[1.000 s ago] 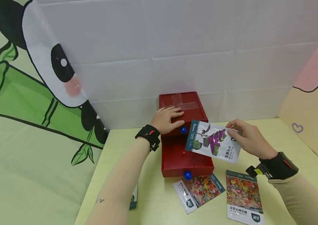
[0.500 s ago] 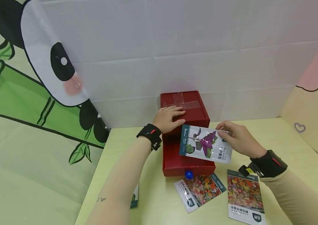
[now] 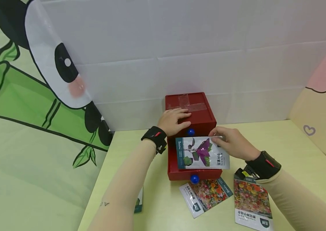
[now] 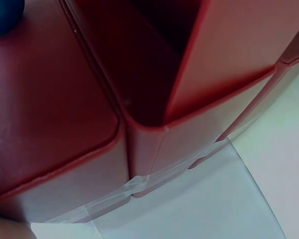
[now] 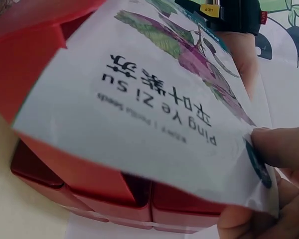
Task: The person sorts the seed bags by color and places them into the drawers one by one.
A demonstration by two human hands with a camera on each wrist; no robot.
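Note:
A red drawer cabinet (image 3: pixel 206 110) with blue knobs stands against the back wall, its lower drawer (image 3: pixel 194 175) pulled out. My left hand (image 3: pixel 172 122) rests on the cabinet's top with fingers spread; in the left wrist view only a bit of it shows at the lower left corner. A white perilla seed packet (image 3: pixel 200 153) with a purple leaf picture lies over the pulled-out drawer, covering most of its inside. My right hand (image 3: pixel 233 142) pinches the packet's upper right corner between thumb and fingers, as the right wrist view shows too.
Two flower-picture seed packets lie on the pale yellow table: one (image 3: pixel 206 196) just in front of the drawer, another (image 3: pixel 252 203) partly under the right wrist. The edge of a further packet (image 3: pixel 139 202) peeks out beside the left forearm. A printed cloth wall (image 3: pixel 157 77) stands behind.
My right hand has moved left with the perilla packet, from the drawer's right side to over it, and the packet has turned nearly level. My left hand has stayed on the cabinet.

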